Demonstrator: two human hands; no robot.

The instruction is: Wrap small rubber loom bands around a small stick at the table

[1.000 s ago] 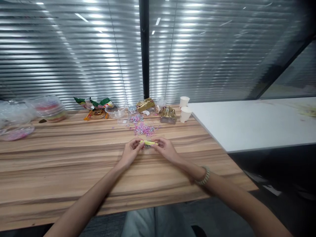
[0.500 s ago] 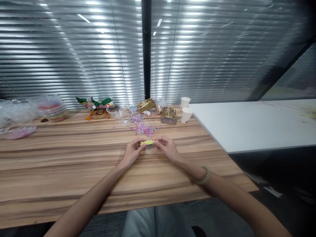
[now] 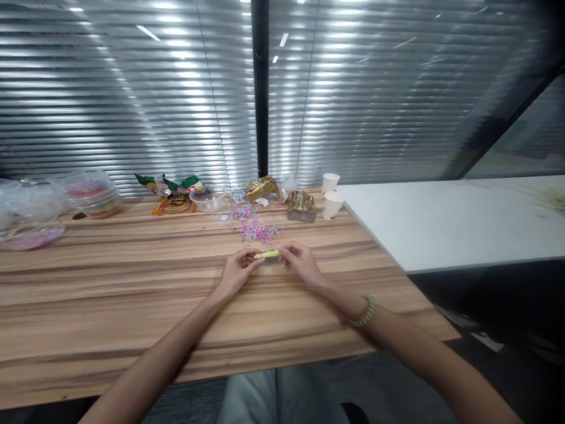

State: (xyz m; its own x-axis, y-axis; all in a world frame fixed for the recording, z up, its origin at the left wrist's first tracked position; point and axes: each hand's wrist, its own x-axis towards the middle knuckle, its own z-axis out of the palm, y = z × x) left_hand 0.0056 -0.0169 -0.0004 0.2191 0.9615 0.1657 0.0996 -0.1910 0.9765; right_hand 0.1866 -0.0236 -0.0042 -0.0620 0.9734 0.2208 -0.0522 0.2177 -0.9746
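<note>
Between my hands is a slim yellow-green stick-like piece [image 3: 267, 254], held slightly above the wooden table, its right end a little higher. My left hand [image 3: 238, 270] pinches its left end between thumb and fingers. The thumb and fingertips of my right hand [image 3: 302, 264] close on its right end. A small dark loop [image 3: 265, 261] shows just under the piece; its details are too small to tell. Just beyond my hands lies a loose pile of small pink, purple and pale-coloured pieces [image 3: 259, 231].
Behind the pile stand a tipped clear jar [image 3: 241, 207], a clear bowl [image 3: 209, 201], snack wrappers [image 3: 260, 187] and two paper cups [image 3: 332, 205]. Stacked clear containers [image 3: 90, 194] sit at the far left. A white table [image 3: 441, 224] adjoins on the right; blinds rise behind.
The yellow-green piece has tilted, its right end rising slightly. My right fingers have shifted a little on that end, while my left hand has stayed nearly in place.
</note>
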